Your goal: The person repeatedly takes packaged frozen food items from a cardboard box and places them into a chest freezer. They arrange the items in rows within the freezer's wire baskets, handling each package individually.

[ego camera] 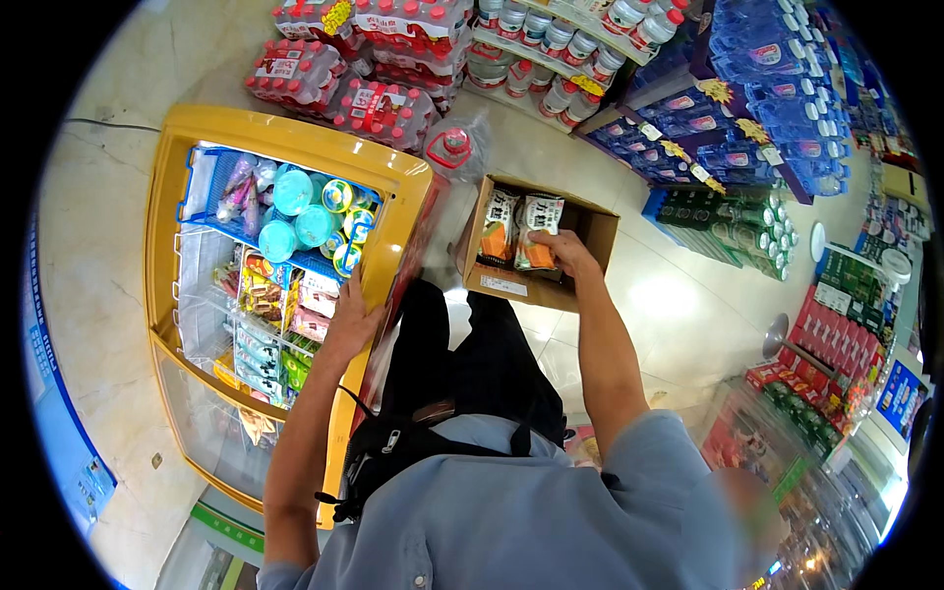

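My right hand reaches into a cardboard box, its thumb and fingers on a white-and-orange snack packet. Beside that packet, on the left, stands a similar packet with orange food pictured on it. The right part of the box is in shadow. My left hand rests on the yellow rim of a chest freezer, holding nothing. Just beyond its fingers is a blue wire basket with turquoise-lidded tubs and wrapped ice creams. Bagged ice creams lie in white wire compartments below.
Shrink-wrapped bottle packs and a large red-capped bottle stand beyond the freezer. Shelves of bottled water and blue bottle stacks rise behind the box. Green drink packs sit on the floor at right, near a goods counter.
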{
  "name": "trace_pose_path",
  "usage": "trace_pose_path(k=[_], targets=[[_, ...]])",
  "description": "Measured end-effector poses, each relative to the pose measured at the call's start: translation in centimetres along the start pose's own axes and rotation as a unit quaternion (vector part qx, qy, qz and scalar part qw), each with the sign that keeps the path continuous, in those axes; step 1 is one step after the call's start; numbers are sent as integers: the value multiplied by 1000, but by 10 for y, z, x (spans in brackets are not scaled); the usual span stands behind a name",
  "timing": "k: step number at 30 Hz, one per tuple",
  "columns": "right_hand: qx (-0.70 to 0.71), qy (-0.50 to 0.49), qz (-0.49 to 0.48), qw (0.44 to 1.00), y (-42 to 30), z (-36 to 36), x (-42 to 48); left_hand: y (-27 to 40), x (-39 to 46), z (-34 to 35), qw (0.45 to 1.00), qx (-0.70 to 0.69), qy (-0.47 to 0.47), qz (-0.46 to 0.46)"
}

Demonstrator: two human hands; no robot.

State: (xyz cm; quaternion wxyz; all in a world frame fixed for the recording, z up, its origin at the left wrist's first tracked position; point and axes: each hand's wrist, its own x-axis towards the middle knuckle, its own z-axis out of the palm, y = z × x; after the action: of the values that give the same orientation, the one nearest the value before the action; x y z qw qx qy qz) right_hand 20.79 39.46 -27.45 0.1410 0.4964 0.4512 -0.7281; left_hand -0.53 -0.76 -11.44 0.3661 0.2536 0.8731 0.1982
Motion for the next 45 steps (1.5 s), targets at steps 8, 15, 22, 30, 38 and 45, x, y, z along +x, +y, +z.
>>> trace_pose_path(k=[8, 15, 22, 30, 38, 45], targets=[[-203, 201, -23, 958, 70, 48, 84, 11, 0, 6, 999, -15, 21, -41], [-285, 244, -101, 921, 70, 68, 70, 11, -8, 5, 999, -20, 30, -30], [-274, 201, -61, 938, 21, 64, 27, 6, -12, -6, 993, -108, 8, -41], [-256, 244, -350, 867, -40, 99, -57, -35, -39, -32, 975, -202, 78, -45], [-199, -133, -337, 911, -152, 394, -149, -132, -101, -119, 941, -114, 303, -97], [-375, -327, -325, 804, -101, 677, -4, -227, -143, -169, 923, -4, 373, -89]])
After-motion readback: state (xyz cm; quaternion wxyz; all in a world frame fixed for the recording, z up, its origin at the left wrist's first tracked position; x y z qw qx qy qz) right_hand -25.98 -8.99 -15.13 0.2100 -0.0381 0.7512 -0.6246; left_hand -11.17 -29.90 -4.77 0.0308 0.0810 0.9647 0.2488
